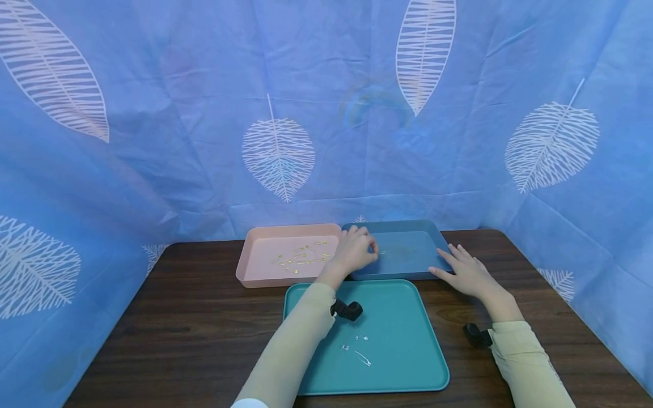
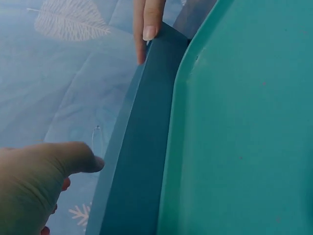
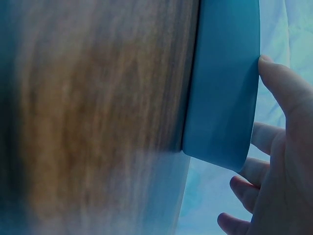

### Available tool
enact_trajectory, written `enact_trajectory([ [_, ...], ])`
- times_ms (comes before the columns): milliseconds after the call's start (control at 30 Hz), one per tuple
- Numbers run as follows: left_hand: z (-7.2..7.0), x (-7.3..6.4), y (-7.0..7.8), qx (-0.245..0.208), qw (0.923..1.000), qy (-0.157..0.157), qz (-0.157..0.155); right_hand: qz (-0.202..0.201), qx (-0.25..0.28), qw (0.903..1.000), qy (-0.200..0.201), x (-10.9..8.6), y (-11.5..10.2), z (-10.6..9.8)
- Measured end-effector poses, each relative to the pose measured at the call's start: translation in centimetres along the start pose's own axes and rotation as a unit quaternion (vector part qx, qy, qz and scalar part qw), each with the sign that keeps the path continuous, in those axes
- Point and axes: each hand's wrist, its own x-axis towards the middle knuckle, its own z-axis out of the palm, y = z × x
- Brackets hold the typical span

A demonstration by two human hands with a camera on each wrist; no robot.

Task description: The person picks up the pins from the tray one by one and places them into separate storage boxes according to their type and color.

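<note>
My left hand (image 1: pixel 354 250) pinches a silver safety pin (image 2: pixel 97 138) between thumb and fingers, above the left part of the blue tray (image 1: pixel 410 246). In the left wrist view the pin's loop end sticks up past the thumb. My right hand (image 1: pixel 468 274) rests at the blue tray's right end with its fingers spread; in the right wrist view the thumb touches the rim. Several silver safety pins (image 1: pixel 363 358) lie in the teal tray (image 1: pixel 400 328) nearer to me. Several gold safety pins (image 1: pixel 301 262) are scattered in the pink tray (image 1: pixel 255 263) on the left.
The three trays stand on a dark wooden table (image 1: pixel 194 317), with pink and blue side by side at the back and teal in front. A blue cloth with white leaf prints (image 1: pixel 278 153) hangs behind. Each wrist wears a black camera mount (image 1: pixel 347 309).
</note>
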Motion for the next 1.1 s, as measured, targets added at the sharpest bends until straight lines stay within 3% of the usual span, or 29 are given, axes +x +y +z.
enact_trajectory([
  [300, 0.8, 1.4, 0.4, 0.025, 0.998, -0.003, -0.058, -0.002, -0.001, 1.0, 0.004, -0.1, -0.2, -0.1],
  [800, 1.8, 2.8, 0.2, -0.017, 0.9893, -0.004, -0.145, -0.004, 0.015, 0.9998, 0.013, -0.1, 0.2, 0.1],
  [1100, 2.2, 2.9, 0.1, -0.007, 0.9885, -0.001, -0.151, 0.002, 0.005, 1.0, -0.001, 0.0, 0.0, -0.1],
])
